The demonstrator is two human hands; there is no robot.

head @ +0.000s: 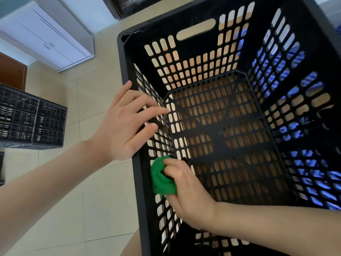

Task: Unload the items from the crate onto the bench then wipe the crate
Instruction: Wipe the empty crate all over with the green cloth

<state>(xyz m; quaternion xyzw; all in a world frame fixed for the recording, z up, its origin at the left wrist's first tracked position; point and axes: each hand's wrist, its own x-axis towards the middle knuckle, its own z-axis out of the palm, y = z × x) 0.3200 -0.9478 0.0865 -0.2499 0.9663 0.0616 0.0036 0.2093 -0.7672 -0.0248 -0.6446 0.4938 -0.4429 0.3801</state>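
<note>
A large black slotted crate (227,130) fills the view, and nothing lies inside it. My left hand (127,122) rests over its left rim with straight fingers spread against the inner left wall. Inside the crate, my right hand (186,193) grips a bunched green cloth (161,176) and presses it against the lower part of that same left wall. Blue shapes show through the slots of the right wall.
A stack of black crates (31,122) stands on the tiled floor (73,182) at the left. Further back at the left is a white cabinet (49,34). A wooden surface shows through the slots in the crate's bottom.
</note>
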